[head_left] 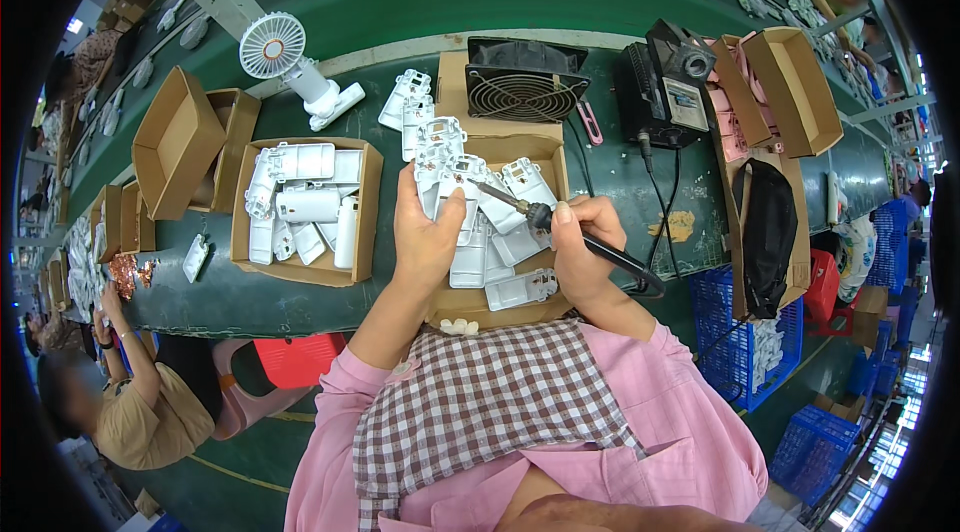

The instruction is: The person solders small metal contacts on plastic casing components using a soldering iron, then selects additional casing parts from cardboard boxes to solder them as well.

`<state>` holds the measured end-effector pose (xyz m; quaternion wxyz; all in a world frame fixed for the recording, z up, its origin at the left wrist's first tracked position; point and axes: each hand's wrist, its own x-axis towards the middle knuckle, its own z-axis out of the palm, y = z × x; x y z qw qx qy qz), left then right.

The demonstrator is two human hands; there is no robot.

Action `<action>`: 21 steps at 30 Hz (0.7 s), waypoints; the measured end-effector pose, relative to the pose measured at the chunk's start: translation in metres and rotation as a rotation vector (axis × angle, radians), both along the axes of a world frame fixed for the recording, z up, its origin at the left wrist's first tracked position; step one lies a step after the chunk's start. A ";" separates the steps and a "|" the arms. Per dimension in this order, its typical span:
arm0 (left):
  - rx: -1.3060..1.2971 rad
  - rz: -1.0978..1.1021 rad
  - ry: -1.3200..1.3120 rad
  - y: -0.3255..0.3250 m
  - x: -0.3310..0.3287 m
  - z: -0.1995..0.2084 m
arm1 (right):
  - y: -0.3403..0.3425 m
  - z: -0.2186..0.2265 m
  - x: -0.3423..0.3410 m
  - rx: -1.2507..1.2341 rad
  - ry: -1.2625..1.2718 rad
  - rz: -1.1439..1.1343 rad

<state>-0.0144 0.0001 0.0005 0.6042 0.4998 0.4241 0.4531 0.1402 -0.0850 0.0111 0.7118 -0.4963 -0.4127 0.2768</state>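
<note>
In my right hand (587, 244) is a soldering iron (538, 216), gripped like a pen, its tip pointing up and to the left. My left hand (425, 222) is closed on a white plastic housing part (455, 170) with small metal contacts. The iron's tip is at or very near this part; whether it touches I cannot tell. Below both hands, a cardboard box (470, 312) holds several more white housing parts (500, 262). More such white parts (408, 104) lie just beyond my left hand.
Another cardboard box (372, 217) of white parts stands at left. Behind are a white fan (272, 47), a black exhaust fan (525, 92) and a black soldering station (665, 92) with cables. A black pouch (768, 232) lies at right. A co-worker (150, 402) sits at left.
</note>
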 end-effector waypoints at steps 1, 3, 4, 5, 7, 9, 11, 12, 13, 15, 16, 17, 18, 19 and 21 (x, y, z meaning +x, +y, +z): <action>-0.009 -0.009 -0.008 0.000 0.000 0.001 | 0.000 0.001 0.000 -0.022 0.005 0.003; -0.018 -0.015 -0.016 0.000 0.000 0.001 | 0.001 0.002 0.000 -0.027 -0.002 0.013; 0.007 -0.016 -0.009 0.000 0.000 0.001 | 0.001 0.002 0.000 -0.032 -0.010 0.022; 0.032 -0.019 -0.003 0.000 0.000 0.001 | 0.001 0.002 0.000 -0.032 -0.011 0.022; 0.033 -0.019 0.003 -0.001 0.000 0.001 | 0.001 0.002 -0.001 -0.030 -0.019 0.006; 0.034 -0.017 0.011 -0.001 -0.001 0.001 | 0.002 0.002 -0.001 -0.029 -0.011 0.011; 0.030 -0.015 -0.001 -0.002 0.000 0.002 | 0.002 0.002 -0.002 -0.028 -0.003 0.017; 0.029 -0.013 -0.001 -0.001 -0.001 0.002 | 0.003 0.002 -0.002 -0.032 0.002 0.021; 0.037 -0.014 0.011 -0.001 -0.001 0.001 | 0.003 0.002 -0.002 -0.035 0.007 0.025; 0.047 -0.019 0.019 -0.001 0.000 0.002 | 0.003 0.004 -0.002 -0.042 0.011 0.019; 0.033 -0.017 0.020 -0.001 0.000 0.004 | 0.003 0.004 -0.001 -0.050 0.016 0.015; 0.019 -0.012 0.023 -0.001 0.000 0.004 | 0.003 0.004 -0.002 -0.051 0.017 0.016; 0.018 -0.012 0.024 -0.001 0.000 0.004 | 0.003 0.004 -0.002 -0.054 0.021 0.014; -0.002 -0.015 0.020 0.000 0.000 0.003 | 0.004 0.003 -0.002 -0.057 0.024 0.011; -0.023 -0.017 0.017 0.000 -0.001 0.002 | 0.003 0.000 0.000 -0.051 -0.011 0.003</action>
